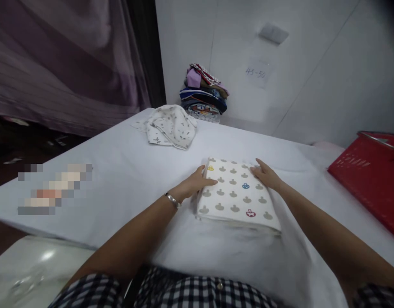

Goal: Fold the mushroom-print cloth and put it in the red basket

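Observation:
A folded white cloth (pixel 234 194) with grey mushroom prints, and a few in yellow, blue and red, lies in front of me on the white-covered table (pixel 126 179). My left hand (pixel 194 183) grips its left edge, the thumb on top and the other fingers partly hidden at the side. At the far right corner, my right hand (pixel 267 174) holds the cloth's edge, with thumb and forefinger showing and the rest tucked out of sight. Farther back on the table lies a crumpled white cloth (pixel 173 128) with small dark prints.
Several folded fabrics are stacked (pixel 203 94) against the wall at the back. To the right stands a red bag or box (pixel 370 179) with a metal-looking rim. A pixelated item (pixel 55 190) is on the left. Glossy clear plastic (pixel 33 265) shows at lower left.

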The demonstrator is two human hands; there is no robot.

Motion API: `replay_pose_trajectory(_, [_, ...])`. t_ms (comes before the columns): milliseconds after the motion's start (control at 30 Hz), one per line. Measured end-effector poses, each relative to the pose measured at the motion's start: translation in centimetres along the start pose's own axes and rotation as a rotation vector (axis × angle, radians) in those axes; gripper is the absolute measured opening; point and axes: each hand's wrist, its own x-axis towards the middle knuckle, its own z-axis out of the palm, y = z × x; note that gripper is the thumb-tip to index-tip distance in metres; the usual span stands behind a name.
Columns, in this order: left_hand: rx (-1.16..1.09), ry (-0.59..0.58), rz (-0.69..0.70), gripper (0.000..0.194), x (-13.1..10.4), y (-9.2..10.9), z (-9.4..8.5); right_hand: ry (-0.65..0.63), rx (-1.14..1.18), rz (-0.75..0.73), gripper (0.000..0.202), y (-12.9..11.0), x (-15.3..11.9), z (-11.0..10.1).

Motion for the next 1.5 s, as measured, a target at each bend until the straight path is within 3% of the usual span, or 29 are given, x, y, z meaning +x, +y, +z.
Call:
replay_pose_trajectory(100, [0.064, -0.028, 0.008, 0.108, -1.3, -0.5, -0.1, 0.038, -0.086, -0.074, 0.074, -0.6, -3.4, 1.1])
replay_pose_trajectory(200, [0.054, 0.007, 0.045, 0.098, -2.7, -0.9, 0.7, -0.071, -0.232, -0.231, 0.064, -1.2, -6.1, 1.7])
replay_pose_trajectory(267, [0.012, 0.006, 0.045, 0.092, -3.3, -1.1, 1.3, -0.138, -0.312, -0.231, 0.061, -1.5, -7.1, 1.6])
replay_pose_trajectory(400, [0.008, 0.009, 0.069, 0.085, -3.8, -1.8, 2.0, -0.114, -0.386, -0.196, 0.063, -1.9, -8.2, 1.3])
replay_pose_trajectory(533, [0.354, 0.165, 0.218, 0.077, -4.0, -2.5, 1.6, -0.158, -0.39, -0.255, 0.063, -2.4, -10.0, 1.9])
replay_pose_trajectory(667, [0.795, 0.242, 0.348, 0.055, -5.4, -1.5, 1.4, -0.173, -0.414, -0.234, 0.066, -3.1, -11.1, 2.2])
replay_pose_trajectory(800, [0.969, 0.346, 0.516, 0.049, -5.4, 0.9, 3.3, -0.144, -0.414, -0.248, 0.066, -5.1, -9.9, 1.9])
replay_pose_trajectory(933, [0.99, 0.256, 0.679, 0.049, -1.7, 1.7, 5.7, -0.047, -0.419, -0.325, 0.065, -6.8, -7.1, 2.3])
replay_pose_trajectory(1100, [1.017, 0.256, 0.477, 0.059, 2.4, -0.6, 5.4, -0.114, -0.454, -0.138, 0.063, -4.4, -4.6, 3.5])
replay_pose_trajectory(1233, [1.155, 0.244, 0.45, 0.063, 2.9, -1.4, 4.8, -0.15, -0.456, -0.101, 0.066, -3.2, -4.2, 3.7])
replay_pose_trajectory(1500, [1.284, 0.315, 0.497, 0.064, 3.4, -1.9, 4.9, -0.125, -0.424, -0.067, 0.071, -4.6, -2.1, 3.3])
